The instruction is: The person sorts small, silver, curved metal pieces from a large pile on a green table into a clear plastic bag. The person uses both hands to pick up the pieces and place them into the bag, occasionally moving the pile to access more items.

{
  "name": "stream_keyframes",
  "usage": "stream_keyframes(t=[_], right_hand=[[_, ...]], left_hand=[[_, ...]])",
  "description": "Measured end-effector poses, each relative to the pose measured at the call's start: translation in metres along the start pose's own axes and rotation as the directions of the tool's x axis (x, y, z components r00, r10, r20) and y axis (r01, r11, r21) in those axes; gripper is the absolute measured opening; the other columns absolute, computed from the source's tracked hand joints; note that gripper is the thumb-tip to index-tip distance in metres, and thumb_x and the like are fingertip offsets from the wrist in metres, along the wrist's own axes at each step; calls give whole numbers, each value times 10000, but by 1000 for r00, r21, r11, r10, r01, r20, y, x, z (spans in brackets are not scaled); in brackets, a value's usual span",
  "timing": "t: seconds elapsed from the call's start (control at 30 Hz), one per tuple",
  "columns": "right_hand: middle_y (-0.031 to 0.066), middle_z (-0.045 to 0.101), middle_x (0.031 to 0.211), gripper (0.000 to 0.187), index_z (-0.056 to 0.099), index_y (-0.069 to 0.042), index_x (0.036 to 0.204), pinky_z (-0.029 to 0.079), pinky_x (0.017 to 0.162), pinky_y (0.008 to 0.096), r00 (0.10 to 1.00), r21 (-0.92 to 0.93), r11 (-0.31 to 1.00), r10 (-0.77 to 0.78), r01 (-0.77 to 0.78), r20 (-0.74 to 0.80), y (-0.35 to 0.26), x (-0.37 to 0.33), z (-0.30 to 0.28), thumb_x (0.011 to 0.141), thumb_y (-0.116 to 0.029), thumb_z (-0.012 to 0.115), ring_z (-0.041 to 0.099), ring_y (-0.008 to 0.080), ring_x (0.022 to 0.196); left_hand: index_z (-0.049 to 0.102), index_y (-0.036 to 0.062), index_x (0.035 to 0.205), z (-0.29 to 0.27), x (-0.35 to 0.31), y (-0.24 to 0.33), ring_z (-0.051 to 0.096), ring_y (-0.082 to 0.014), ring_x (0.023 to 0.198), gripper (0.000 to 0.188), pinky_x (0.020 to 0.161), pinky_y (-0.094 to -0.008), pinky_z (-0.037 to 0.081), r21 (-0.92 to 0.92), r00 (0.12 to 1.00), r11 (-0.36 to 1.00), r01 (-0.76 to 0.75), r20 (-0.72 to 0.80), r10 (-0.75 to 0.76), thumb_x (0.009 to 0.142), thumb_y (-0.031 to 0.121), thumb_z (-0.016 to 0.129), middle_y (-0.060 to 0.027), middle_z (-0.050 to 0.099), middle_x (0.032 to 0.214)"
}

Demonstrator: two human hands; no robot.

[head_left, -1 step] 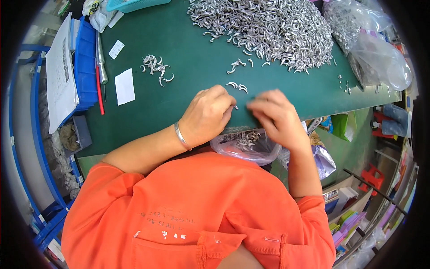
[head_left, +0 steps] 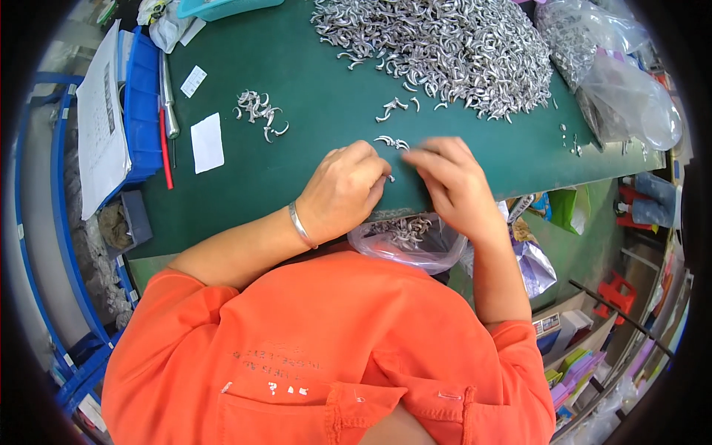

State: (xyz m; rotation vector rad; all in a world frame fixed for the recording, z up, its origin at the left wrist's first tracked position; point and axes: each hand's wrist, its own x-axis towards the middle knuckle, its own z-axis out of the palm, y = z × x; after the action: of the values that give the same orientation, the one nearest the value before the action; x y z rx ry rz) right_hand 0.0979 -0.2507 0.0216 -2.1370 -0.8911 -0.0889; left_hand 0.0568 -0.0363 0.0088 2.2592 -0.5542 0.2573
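My left hand (head_left: 345,182) is closed by the table's near edge, pinching a small curved silver metal piece (head_left: 391,178) whose end pokes out past the fingertips. My right hand (head_left: 454,178) hangs over the table just to the right, its blurred fingertips reaching toward a short row of curved metal pieces (head_left: 391,142); whether they grip one cannot be made out. A few loose pieces (head_left: 393,107) lie beyond that row. At the back, a large heap of the same pieces (head_left: 452,48) covers the green table (head_left: 297,74).
A small cluster of pieces (head_left: 259,111) and a white paper slip (head_left: 207,143) lie to the left, near a blue bin (head_left: 142,111) and a red rod (head_left: 165,148). Below the table edge sits a plastic bag (head_left: 437,248) containing metal pieces. Clear bags (head_left: 630,96) stand at the right.
My right hand has moved slightly up and to the left, bringing its fingertips to the row of pieces. My left hand has stayed in place.
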Motion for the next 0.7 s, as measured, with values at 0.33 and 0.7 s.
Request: stream_keyframes(t=[0.33,0.7], right_hand=[[110,660,1043,257,706,-31,1055,487,840,416,997,-39,999,-18,15,-72,14,-15,-4,809,40,679,603,328,947],[148,662,979,177,695,3,1030,518,788,388,959,-33,981,178,-190,-222,11,-37,-11,864,56,662,635,334,888]], left_hand=[[674,36,891,-3,-5,0,648,-317,817,158,743,-396,532,-5,1000,1000,-24,-10,24,769,-54,717,-108,640,900],[746,72,1000,-96,85,-80,672,-152,826,100,747,-279,527,163,922,977,134,-381,-63,934,110,681,-63,725,969]])
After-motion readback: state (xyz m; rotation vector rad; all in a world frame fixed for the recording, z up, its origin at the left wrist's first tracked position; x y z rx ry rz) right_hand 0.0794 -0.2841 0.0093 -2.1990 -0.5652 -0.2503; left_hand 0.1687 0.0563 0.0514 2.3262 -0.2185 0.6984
